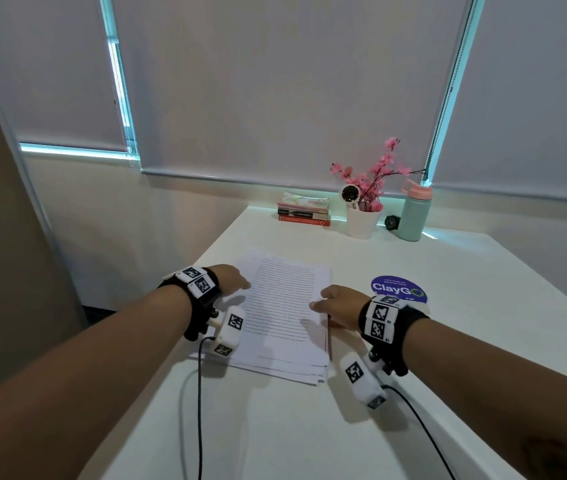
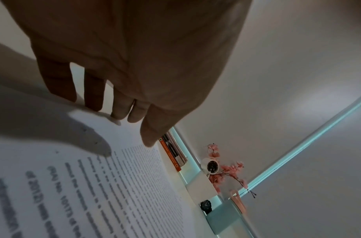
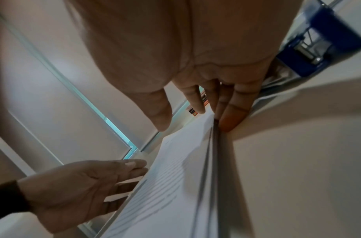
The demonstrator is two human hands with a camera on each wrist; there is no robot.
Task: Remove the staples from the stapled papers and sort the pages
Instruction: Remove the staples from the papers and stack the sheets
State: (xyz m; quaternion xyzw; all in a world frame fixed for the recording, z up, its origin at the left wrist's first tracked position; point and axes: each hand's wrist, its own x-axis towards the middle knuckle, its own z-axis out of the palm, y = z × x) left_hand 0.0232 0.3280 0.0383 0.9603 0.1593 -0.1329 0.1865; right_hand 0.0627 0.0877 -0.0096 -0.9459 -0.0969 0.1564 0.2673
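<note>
Left hand (image 1: 231, 279), left of centre in the head view: fingers (image 2: 94, 95) straight and a little spread, tips set against the left edge of the paper stack (image 1: 282, 313). Nothing gripped; thumb lies free over the top sheet in the left wrist view.

Right hand (image 1: 339, 304), right of centre: fingers (image 3: 232, 116) extended, tips pressed along the right edge of the stack, thumb out over the page. Not curled round anything. The right wrist view shows several sheet edges stacked in layers under the fingertips.

The stack lies flat on the white table (image 1: 309, 427), mid-frame, between the two hands, printed text on top. Its lower edges are fanned, corners not flush. Staples cannot be made out.

Just right of the right hand, a round blue sticker (image 1: 403, 289) reading "ClayGo". In the right wrist view, upper right, a blue and metal object (image 3: 317, 48), blurred; what it is cannot be told.

Far edge of the table, upper centre-right: a pile of books (image 1: 304, 211), a white pot with pink blossoms (image 1: 365, 216), a small round clock (image 1: 349, 194), a dark watch (image 1: 392, 222), a green bottle with pink cap (image 1: 413, 216). Drawn blinds (image 1: 275, 81) behind.
</note>
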